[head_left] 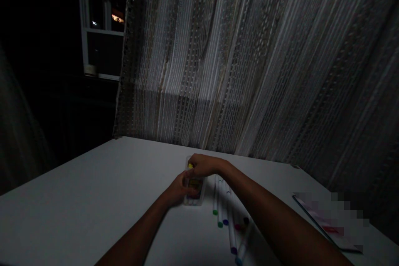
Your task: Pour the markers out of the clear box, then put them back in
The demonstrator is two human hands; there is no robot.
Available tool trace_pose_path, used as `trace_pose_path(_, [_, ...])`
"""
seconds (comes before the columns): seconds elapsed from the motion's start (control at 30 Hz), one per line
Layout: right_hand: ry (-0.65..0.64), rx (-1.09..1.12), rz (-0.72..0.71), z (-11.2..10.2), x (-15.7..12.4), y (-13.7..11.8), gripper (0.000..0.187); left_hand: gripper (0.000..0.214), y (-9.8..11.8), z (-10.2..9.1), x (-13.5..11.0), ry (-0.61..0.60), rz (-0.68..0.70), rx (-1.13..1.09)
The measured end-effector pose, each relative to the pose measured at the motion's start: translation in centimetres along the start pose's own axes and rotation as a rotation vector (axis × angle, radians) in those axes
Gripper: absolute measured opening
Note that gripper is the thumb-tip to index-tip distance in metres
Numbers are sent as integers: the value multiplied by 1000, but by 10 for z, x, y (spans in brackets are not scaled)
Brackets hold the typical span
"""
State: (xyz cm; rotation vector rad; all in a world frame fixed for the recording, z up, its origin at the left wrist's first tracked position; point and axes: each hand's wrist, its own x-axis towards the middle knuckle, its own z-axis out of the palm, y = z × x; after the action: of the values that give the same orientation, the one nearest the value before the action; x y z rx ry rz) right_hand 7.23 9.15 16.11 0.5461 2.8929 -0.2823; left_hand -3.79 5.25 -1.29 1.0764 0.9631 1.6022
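Window frame (102, 25) glows faintly at about eleven o'clock from the hands, beside a long striped curtain (249, 70) that hangs behind a white table (93, 183). Both forearms reach in from the bottom of the view and meet near the middle of the table.

Farthest left, the left hand (177, 189) is curled closed around the lower half of a clear plastic case (193, 202), its fingers wrapping across the front. The case stands lengthwise on the table, pointing at about twelve o'clock, and sits inside the grip of both hands. A yellow cap (190, 166) shows through its far end, and more yellow lies inside near the middle. The exact contents are too dim to tell.

Just right of that, the right hand (204, 165) is clamped over the far end of the case, fingers bent down and knuckles up, touching the left hand. Neither hand is spread.

At about four o'clock from the case, a loose fan of white markers (222, 212) lies on the table, close beside it but not touching. Their caps are green, blue, purple, red and dark. Farther right, near the table edge, a sheet of paper (327, 224) lies under the right forearm's line, its printing blurred out.
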Motion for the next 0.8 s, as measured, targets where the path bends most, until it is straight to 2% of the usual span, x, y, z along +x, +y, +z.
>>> trace_pose_path(0.17, [65,51,-12,-14,-8,2,30,63,0,0,0,-59,5,29])
trace_pose_path(0.27, [67,-42,-2,-19,-13,0,28,65,-2,-1,0,-51,-9,15])
trace_pose_path(0.4, [52,-99,-36,-12,-16,-7,30,65,-5,-2,2,-59,2,23])
trace_pose_path(0.63, [97,29,-31,-2,-13,-3,28,65,-8,1,2,-33,-8,32])
trace_pose_path(0.8, [101,27,0,2,-15,-1,25,65,-8,2,2,-51,13,33])
